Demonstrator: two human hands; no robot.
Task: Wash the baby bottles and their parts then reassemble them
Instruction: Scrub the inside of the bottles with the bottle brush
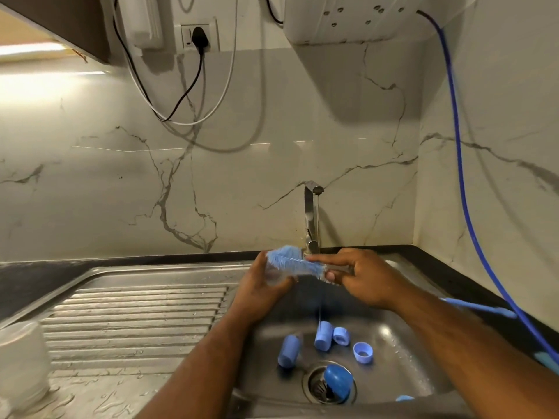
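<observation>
Head view showed the left hand (260,290) curled round a clear bottle (276,277) and the right hand (369,282) pinching the blue brush (295,263), both held under the tap (311,219), probably so drips fell into the sink (408,358) among loose blue parts (322,335).

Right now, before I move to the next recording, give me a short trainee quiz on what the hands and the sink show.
1. True or false: the right hand holds the blue bottle brush.
2. Where does the dark blue round piece lie? A, on the draining board. B, over the sink drain. C, on the counter by the wall.
3. Fill the gap: the left hand grips a clear ____.

Key: 1 true. 2 B. 3 bottle.
</observation>
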